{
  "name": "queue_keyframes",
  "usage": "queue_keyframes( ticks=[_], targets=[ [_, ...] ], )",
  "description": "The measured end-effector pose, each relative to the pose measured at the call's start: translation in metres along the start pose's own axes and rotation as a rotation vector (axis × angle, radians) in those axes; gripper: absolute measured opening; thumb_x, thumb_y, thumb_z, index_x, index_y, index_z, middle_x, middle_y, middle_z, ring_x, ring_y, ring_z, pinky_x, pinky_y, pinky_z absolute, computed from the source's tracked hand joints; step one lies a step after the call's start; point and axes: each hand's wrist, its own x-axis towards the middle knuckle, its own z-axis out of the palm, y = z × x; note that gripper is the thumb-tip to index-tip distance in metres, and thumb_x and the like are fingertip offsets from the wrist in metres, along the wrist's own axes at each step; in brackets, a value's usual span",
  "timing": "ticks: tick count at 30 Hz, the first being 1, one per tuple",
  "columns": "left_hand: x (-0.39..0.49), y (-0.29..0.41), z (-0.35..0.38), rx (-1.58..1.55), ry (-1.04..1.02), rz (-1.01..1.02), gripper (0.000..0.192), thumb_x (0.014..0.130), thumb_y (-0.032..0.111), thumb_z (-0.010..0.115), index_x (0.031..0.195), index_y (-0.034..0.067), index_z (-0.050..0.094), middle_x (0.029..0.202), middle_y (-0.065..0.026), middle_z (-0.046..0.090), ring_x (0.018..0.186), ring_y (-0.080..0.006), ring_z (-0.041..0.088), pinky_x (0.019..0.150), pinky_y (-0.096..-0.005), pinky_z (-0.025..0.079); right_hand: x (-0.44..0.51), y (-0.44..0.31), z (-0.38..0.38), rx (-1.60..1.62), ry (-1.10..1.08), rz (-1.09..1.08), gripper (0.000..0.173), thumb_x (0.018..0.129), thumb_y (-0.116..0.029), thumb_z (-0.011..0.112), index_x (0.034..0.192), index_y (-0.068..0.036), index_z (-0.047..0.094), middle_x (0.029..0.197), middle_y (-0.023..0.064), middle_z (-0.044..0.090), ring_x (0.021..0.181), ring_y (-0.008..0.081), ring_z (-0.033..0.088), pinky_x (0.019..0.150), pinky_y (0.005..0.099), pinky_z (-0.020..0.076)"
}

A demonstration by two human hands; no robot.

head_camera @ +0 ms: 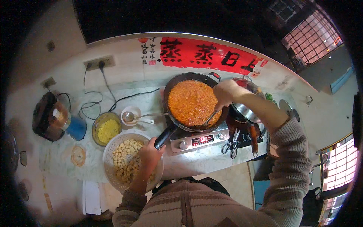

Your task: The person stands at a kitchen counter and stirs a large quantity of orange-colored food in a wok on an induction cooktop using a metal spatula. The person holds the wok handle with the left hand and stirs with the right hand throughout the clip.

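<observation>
A dark frying pan (170, 82) full of chunky orange-red sauce (191, 100) sits on an induction cooker (184, 143) with a lit display. My left hand (150, 154) is closed around the pan's black handle (166, 136), above a white colander (109, 161) of pale peeled cloves or beans and browner pieces. My right hand (225, 92) grips a spatula or similar utensil (211, 117), its lower end in the sauce at the pan's right side. The exact shape of the utensil's end is hidden by the sauce.
Right of the cooker lie scissors (234, 144) and a wooden-handled pan (253, 139) near a lidded pot (246, 112). To the left stand a bowl of yellow food (97, 123), a white bowl with a ladle (130, 113), a blue-based appliance (76, 127) and loose power cords (106, 82).
</observation>
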Motion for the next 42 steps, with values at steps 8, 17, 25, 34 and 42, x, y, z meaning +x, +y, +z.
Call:
queue_keyframes(
  ticks=[8,17,25,34,42],
  targets=[
    [0.001,0.006,-0.003,0.025,0.031,-0.029,0.031,0.066,0.026,0.074,0.094,0.014,0.065,0.069,-0.0117,0.062,0.064,-0.0310,0.062,0.056,-0.0405,0.049,0.026,-0.021,0.059,-0.002,0.196,0.082,0.019,0.079,-0.016,0.055,0.086,-0.009,0.071,0.090,0.0113,0.068,0.085,0.0266,0.066,0.070,0.0370,0.0534],
    [0.002,0.012,-0.007,0.020,0.042,-0.046,0.023,0.068,0.025,0.071,0.087,0.015,0.064,0.064,-0.0104,0.061,0.061,-0.0317,0.061,0.055,-0.0406,0.049,0.086,-0.013,0.140,0.190,0.392,0.211,0.024,0.081,-0.022,0.050,0.080,-0.009,0.070,0.080,0.0142,0.067,0.078,0.0289,0.067,0.064,0.0400,0.0524],
    [0.000,0.013,-0.005,0.011,0.067,-0.007,0.024,0.068,0.024,0.071,0.090,0.015,0.066,0.066,-0.0105,0.062,0.061,-0.0310,0.062,0.055,-0.0395,0.049,0.123,0.026,0.181,1.614,-0.075,0.302,0.033,0.084,-0.036,0.063,0.073,-0.005,0.060,0.050,0.0030,0.047,0.035,0.0135,0.041,0.033,0.0297,0.0314],
    [-0.002,0.007,0.002,0.043,0.078,-0.047,0.028,0.065,0.028,0.073,0.088,0.015,0.066,0.066,-0.0111,0.063,0.063,-0.0318,0.062,0.056,-0.0410,0.049,0.066,-0.012,0.159,0.584,0.400,0.400,0.045,0.083,-0.045,0.056,0.085,-0.001,0.066,0.083,0.0188,0.066,0.078,0.0345,0.065,0.068,0.0432,0.0518],
    [-0.001,0.009,0.001,0.108,0.075,-0.004,0.027,0.066,0.029,0.074,0.087,0.014,0.066,0.064,-0.0099,0.062,0.059,-0.0308,0.062,0.053,-0.0407,0.049,0.011,-0.031,0.153,0.182,0.642,0.228,0.008,0.077,-0.013,0.055,0.077,-0.006,0.059,0.066,0.0111,0.064,0.062,0.0243,0.066,0.053,0.0357,0.0509]
  ],
)
